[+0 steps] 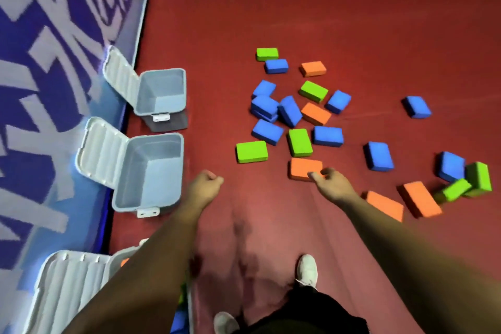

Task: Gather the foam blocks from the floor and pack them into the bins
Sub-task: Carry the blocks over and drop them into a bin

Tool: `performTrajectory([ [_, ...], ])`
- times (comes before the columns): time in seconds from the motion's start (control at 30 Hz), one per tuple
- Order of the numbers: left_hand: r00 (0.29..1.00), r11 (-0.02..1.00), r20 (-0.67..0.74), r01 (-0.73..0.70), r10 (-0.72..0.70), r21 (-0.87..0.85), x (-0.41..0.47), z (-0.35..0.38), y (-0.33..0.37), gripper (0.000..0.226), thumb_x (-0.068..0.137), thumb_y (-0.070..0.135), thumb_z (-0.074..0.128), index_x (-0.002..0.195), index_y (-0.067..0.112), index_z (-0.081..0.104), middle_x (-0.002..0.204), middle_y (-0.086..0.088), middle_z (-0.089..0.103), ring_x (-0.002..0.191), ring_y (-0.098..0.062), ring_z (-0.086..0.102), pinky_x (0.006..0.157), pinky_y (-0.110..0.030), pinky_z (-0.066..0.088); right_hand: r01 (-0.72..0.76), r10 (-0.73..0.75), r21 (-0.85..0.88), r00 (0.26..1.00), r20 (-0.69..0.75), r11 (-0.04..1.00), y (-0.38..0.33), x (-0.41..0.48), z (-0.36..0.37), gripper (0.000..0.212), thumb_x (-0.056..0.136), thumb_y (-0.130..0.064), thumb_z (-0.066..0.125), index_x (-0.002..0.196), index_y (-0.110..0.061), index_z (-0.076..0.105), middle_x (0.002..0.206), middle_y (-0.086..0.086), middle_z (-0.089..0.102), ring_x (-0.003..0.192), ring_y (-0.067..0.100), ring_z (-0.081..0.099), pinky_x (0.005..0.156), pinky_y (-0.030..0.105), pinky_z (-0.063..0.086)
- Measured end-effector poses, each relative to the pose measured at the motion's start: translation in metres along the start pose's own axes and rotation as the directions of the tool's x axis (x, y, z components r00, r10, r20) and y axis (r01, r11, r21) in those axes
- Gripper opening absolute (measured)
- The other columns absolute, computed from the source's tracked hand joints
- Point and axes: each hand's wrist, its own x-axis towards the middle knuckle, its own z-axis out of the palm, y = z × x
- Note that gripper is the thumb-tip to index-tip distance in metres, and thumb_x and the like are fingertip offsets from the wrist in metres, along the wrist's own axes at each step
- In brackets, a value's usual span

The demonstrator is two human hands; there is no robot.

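Your left hand (206,184) is out in front of you on a straight forearm, just to the right of the middle bin (162,168), its fingers curled into a fist with nothing in them. Your right hand (332,184) reaches farther right of that bin, knuckles up, its fingertips bent over the near edge of an orange block (302,167); you cannot tell whether they have closed on it or only touch it. The other foam blocks (328,135), blue, green and orange, lie scattered on the red floor (352,8) well to the right of the middle bin, some leaning on each other. The middle bin stands open and holds nothing, its ribbed lid tipped back to the left. A far bin (162,89) sits just beyond it, also open, and a near bin's lid (67,285) shows on your side of it, partly behind your left forearm. To the left of the middle bin runs a blue banner (40,89) with large white lettering, too blurred to read. The bins carry no legible label.
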Motion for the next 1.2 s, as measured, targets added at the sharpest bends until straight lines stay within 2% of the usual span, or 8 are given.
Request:
performTrajectory([
  [0.17, 0.986, 0.982, 0.116, -0.134, 0.118, 0.133, 0.042, 0.102, 0.087, 0.016, 0.091, 0.021, 0.061, 0.098, 0.007, 0.063, 0.097, -0.011, 0.067, 0.096, -0.025, 0.062, 0.071, -0.026, 0.034, -0.112, 0.119, 0.110, 0.991, -0.056, 0.988, 0.076, 0.033, -0.062, 0.061, 0.095, -0.048, 0.054, 0.133, -0.001, 0.053, 0.133, 0.021, 0.058, 0.123, 0.034, 0.053, 0.099, 0.034, 0.041],
  [0.3, 0.964, 0.964, 0.212, -0.198, 0.159, 0.177, 0.061, 0.191, 0.151, 0.007, 0.092, 0.016, 0.061, 0.095, 0.010, 0.059, 0.086, -0.006, 0.059, 0.082, -0.019, 0.053, 0.063, -0.027, 0.029, -0.197, 0.207, 0.160, 0.977, -0.050, 0.967, 0.136, 0.075, -0.111, 0.061, 0.096, -0.047, 0.054, 0.136, -0.001, 0.051, 0.134, 0.019, 0.057, 0.125, 0.032, 0.052, 0.099, 0.032, 0.039],
  [0.5, 0.956, 0.969, 0.272, -0.168, 0.115, 0.182, 0.093, 0.277, 0.199, 0.009, 0.091, 0.020, 0.064, 0.089, 0.013, 0.058, 0.086, -0.004, 0.060, 0.085, -0.021, 0.056, 0.073, -0.027, 0.036, -0.262, 0.264, 0.171, 0.964, 0.013, 0.950, 0.188, 0.150, -0.166, 0.062, 0.096, -0.050, 0.051, 0.136, -0.003, 0.050, 0.134, 0.017, 0.057, 0.122, 0.031, 0.053, 0.094, 0.030, 0.039],
  [0.73, 0.978, 0.976, 0.207, -0.026, -0.020, 0.216, 0.149, 0.287, 0.219, 0.030, 0.091, 0.013, 0.063, 0.063, 0.015, 0.051, 0.083, -0.021, 0.061, 0.081, -0.026, 0.056, 0.070, -0.032, 0.037, -0.222, 0.211, 0.134, 0.973, 0.093, 0.966, 0.155, 0.237, -0.184, 0.063, 0.094, -0.050, 0.051, 0.137, -0.004, 0.049, 0.138, 0.018, 0.054, 0.123, 0.032, 0.053, 0.103, 0.038, 0.043],
  [0.87, 0.982, 0.976, 0.180, 0.022, -0.062, 0.217, 0.210, 0.275, 0.228, 0.026, 0.082, 0.031, 0.055, 0.074, 0.007, 0.062, 0.080, -0.017, 0.064, 0.079, -0.028, 0.060, 0.076, -0.038, 0.046, -0.180, 0.165, 0.103, 0.976, 0.142, 0.978, 0.114, 0.301, -0.178, 0.062, 0.096, -0.048, 0.050, 0.141, -0.005, 0.046, 0.142, 0.016, 0.050, 0.126, 0.031, 0.050, 0.103, 0.038, 0.042],
  [0.97, 0.972, 0.976, 0.213, 0.053, -0.098, 0.210, 0.265, 0.268, 0.240, 0.014, 0.090, 0.020, 0.057, 0.079, 0.011, 0.059, 0.080, -0.014, 0.059, 0.078, -0.022, 0.056, 0.069, -0.031, 0.037, -0.156, 0.144, 0.073, 0.977, 0.155, 0.985, 0.081, 0.361, -0.172, 0.061, 0.096, -0.048, 0.050, 0.140, -0.006, 0.046, 0.141, 0.016, 0.051, 0.125, 0.031, 0.051, 0.101, 0.036, 0.042],
  [1.1, 0.969, 0.976, 0.213, 0.079, -0.122, 0.201, 0.360, 0.264, 0.257, 0.018, 0.083, 0.032, 0.058, 0.070, 0.020, 0.055, 0.079, -0.012, 0.062, 0.091, -0.032, 0.065, 0.065, -0.030, 0.036, -0.161, 0.153, 0.045, 0.978, 0.143, 0.986, 0.037, 0.450, -0.166, 0.061, 0.096, -0.048, 0.052, 0.138, -0.004, 0.048, 0.141, 0.016, 0.051, 0.127, 0.032, 0.049, 0.099, 0.032, 0.039],
  [1.2, 0.964, 0.972, 0.230, 0.081, -0.132, 0.220, 0.431, 0.266, 0.280, 0.027, 0.084, 0.027, 0.059, 0.064, 0.011, 0.051, 0.088, -0.028, 0.063, 0.083, -0.037, 0.064, 0.065, -0.041, 0.042, -0.195, 0.190, 0.024, 0.970, 0.149, 0.980, 0.010, 0.514, -0.163, 0.060, 0.097, -0.046, 0.052, 0.138, -0.003, 0.048, 0.141, 0.016, 0.052, 0.127, 0.031, 0.049, 0.096, 0.030, 0.039],
])
